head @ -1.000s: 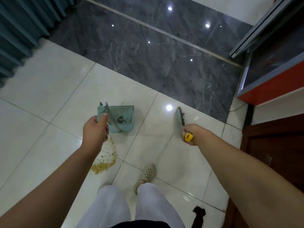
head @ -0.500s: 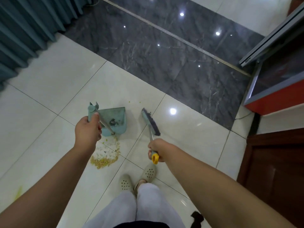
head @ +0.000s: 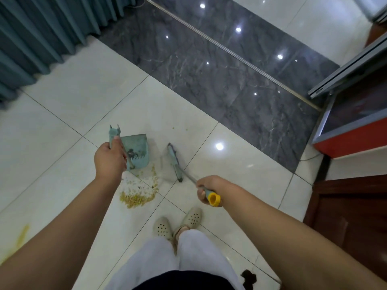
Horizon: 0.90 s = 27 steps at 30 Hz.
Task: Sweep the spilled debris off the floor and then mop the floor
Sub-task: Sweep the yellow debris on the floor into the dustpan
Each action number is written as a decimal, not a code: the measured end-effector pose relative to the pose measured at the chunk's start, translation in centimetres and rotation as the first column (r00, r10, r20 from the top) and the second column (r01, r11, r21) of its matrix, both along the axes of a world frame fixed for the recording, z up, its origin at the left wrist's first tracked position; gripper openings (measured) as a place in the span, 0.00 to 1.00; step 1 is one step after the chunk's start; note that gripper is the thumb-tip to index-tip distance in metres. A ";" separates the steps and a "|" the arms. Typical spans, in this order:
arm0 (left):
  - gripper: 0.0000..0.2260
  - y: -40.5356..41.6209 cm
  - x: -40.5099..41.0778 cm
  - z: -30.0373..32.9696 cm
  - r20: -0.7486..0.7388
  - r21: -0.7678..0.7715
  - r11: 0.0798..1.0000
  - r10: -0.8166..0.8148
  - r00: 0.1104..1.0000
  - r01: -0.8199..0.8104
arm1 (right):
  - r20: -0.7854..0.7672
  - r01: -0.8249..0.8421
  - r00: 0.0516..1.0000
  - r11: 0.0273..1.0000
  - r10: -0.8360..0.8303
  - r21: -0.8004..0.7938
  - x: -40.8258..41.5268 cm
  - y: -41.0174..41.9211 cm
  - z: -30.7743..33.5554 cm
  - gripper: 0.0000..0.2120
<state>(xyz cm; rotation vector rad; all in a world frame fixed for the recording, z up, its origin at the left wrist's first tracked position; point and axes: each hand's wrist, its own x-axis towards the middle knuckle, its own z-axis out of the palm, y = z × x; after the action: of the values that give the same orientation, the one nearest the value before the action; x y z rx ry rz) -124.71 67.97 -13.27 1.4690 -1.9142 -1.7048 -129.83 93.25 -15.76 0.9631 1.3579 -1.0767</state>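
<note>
A pile of yellow grain-like debris lies on the white floor tiles just ahead of my feet. My left hand grips the upright handle of a pale teal dustpan, whose mouth rests on the floor at the far edge of the debris. My right hand is closed around a broom handle with a yellow end cap. The broom head touches the floor just right of the dustpan and the debris. A few loose grains lie beyond the dustpan.
Teal curtains hang at the upper left. A dark marble strip crosses the floor ahead. A red-and-grey cabinet and dark wooden furniture stand on the right. A yellow smear and a dark spot mark the floor.
The broom head has swung left from well right of the dustpan to right beside it and the debris. My right hand moved down and toward me. The dustpan stayed put.
</note>
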 end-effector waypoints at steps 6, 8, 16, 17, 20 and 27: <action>0.18 -1.0 0.7 -0.6 0.003 -0.019 0.998 0.064 0.998 -0.064 | -0.130 0.105 0.986 0.994 -0.102 0.016 -3.4 1.8 1.3 0.08; 0.17 -1.1 0.5 -0.8 0.008 -0.023 0.997 0.079 0.997 -0.079 | -0.164 0.131 0.979 0.991 -0.123 0.037 -5.5 2.5 1.7 0.09; 0.17 -1.1 -2.5 -1.7 0.024 -0.064 0.975 0.214 0.976 -0.212 | -0.265 0.073 0.964 0.985 -0.030 0.155 -16.1 6.3 0.0 0.09; 0.17 -0.8 -3.1 -1.9 0.027 -0.075 0.971 0.231 0.973 -0.228 | -0.271 0.068 0.962 0.986 -0.024 0.155 -17.6 6.6 -0.4 0.09; 0.18 0.2 -5.1 -2.6 0.033 -0.092 0.960 0.269 0.962 -0.266 | -0.284 0.034 0.959 0.985 0.016 0.171 -21.7 6.8 -1.8 0.09; 0.18 2.6 -9.9 -3.9 0.054 -0.128 0.937 0.335 0.941 -0.326 | -0.223 -0.217 0.940 0.956 0.259 0.198 -27.8 2.8 -4.1 0.06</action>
<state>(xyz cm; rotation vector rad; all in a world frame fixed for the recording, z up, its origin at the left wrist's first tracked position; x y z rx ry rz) -134.58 70.58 -17.13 1.7150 -1.6511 -1.3825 -157.65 96.10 -19.91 0.7780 1.7476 -0.9262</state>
